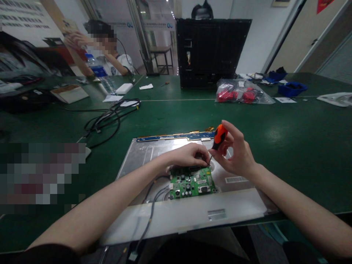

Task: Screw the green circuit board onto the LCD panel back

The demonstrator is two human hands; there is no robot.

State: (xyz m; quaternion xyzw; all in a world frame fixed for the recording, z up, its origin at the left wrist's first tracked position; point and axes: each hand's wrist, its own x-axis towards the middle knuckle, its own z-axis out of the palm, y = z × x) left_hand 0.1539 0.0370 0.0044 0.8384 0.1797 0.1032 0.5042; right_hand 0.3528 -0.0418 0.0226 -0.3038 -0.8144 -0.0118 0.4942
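Note:
An orange-and-black screwdriver (220, 136) leans in my right hand (238, 156), its handle pinched between thumb and fingers. The shaft points down to the upper right corner of a green circuit board (189, 183). Close to that tip, my left hand (194, 154) has its fingertips pressed together at the board's top edge; whatever they hold is hidden. Beneath the board lies a silver metal-backed display panel (143, 156), with a blue circuit strip (176, 137) along its far edge and a whitish band (184, 216) along the near one. Grey cables (152, 212) run from the board's left side.
A black monitor-like panel (213, 51) stands at the back of the green table (288, 146), near a clear bag with red items (242, 91). Coiled black cables (115, 113) and a water bottle (101, 75) are at left. Another person (115, 60) sits across.

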